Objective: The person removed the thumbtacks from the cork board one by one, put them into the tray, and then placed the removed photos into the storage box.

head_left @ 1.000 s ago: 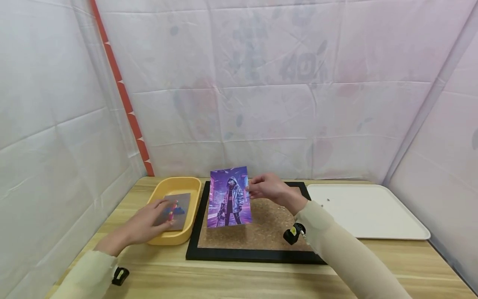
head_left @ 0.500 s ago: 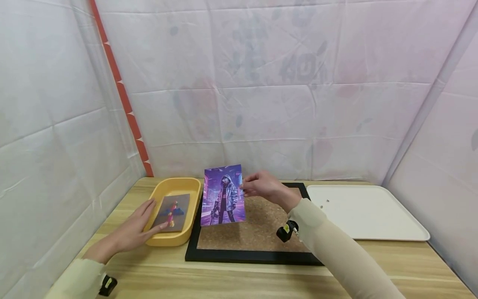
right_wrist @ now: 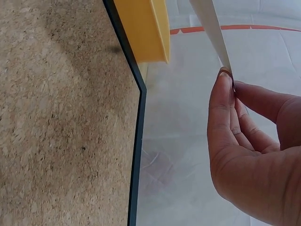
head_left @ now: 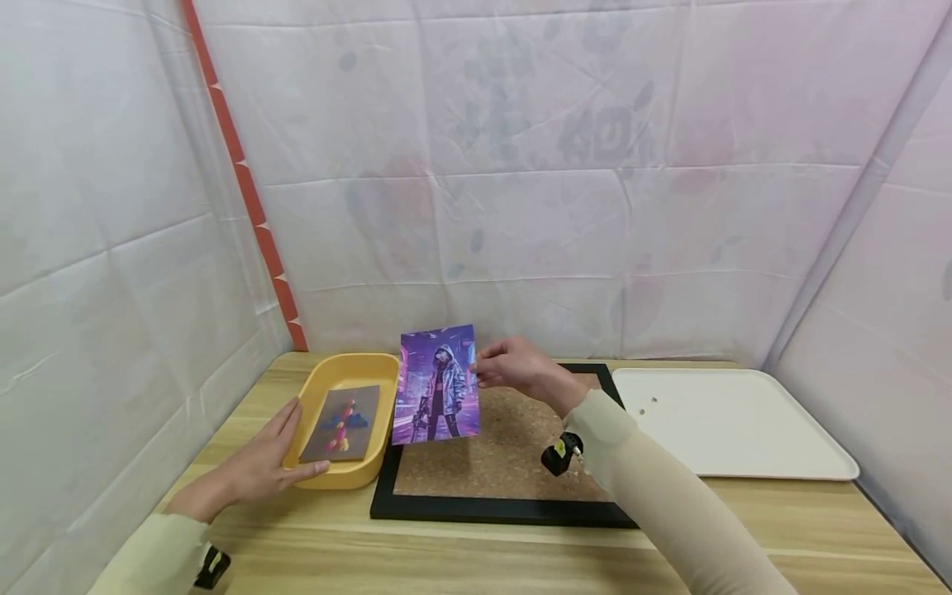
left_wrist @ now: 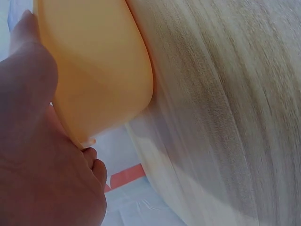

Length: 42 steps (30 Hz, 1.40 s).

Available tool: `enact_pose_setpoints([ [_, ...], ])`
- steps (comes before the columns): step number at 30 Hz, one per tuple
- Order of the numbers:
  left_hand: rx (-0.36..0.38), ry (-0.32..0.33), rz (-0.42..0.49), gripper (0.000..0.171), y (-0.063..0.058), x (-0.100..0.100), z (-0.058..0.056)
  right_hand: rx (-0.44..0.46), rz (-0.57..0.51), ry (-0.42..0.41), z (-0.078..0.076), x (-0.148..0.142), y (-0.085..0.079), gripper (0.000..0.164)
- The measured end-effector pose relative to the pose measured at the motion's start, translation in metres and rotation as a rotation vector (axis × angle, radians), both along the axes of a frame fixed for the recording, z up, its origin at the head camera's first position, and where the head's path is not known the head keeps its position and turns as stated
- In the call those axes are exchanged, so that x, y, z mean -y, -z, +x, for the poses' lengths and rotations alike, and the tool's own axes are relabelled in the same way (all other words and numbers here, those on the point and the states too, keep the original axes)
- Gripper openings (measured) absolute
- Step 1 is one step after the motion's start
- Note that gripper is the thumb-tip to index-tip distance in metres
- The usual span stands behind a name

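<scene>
My right hand (head_left: 524, 368) pinches the right edge of a purple picture print (head_left: 435, 387), a hooded figure in a neon street. It is held up over the left part of a black-framed cork board (head_left: 521, 459). Seen edge-on in the right wrist view, the print (right_wrist: 214, 35) is between thumb and fingertips. My left hand (head_left: 256, 463) rests at the left rim of a yellow tray (head_left: 349, 477), fingers extended along the edge and thumb across the near corner. Inside that tray lies a grey print (head_left: 342, 426) with a colourful shape.
To the right of the board is a white tray (head_left: 744, 430), with small pins (head_left: 654, 400) near its left side. All stand on a wooden table (head_left: 416, 554). White cloth walls (head_left: 521, 248) enclose the back and sides.
My right hand has carried the purple print left towards the yellow tray. My left hand has drawn back from above the grey print to the tray's left rim.
</scene>
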State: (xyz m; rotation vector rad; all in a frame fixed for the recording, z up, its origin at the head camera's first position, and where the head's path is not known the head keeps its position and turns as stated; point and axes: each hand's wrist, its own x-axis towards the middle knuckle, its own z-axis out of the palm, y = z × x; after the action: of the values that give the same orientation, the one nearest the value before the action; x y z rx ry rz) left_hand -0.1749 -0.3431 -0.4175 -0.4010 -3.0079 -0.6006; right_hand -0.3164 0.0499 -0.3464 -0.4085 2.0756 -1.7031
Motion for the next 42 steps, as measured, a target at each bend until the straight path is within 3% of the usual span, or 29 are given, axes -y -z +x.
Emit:
enact_pose_setpoints([
  [24,0.034,-0.019,-0.027,0.119,-0.005,-0.003,0.006,0.006,-0.036,-0.028,-0.006,0.036,-0.003,0.013],
  [42,0.050,-0.014,-0.050,0.117,-0.007,-0.008,0.006,0.002,-0.058,-0.040,-0.005,0.062,0.009,0.017],
])
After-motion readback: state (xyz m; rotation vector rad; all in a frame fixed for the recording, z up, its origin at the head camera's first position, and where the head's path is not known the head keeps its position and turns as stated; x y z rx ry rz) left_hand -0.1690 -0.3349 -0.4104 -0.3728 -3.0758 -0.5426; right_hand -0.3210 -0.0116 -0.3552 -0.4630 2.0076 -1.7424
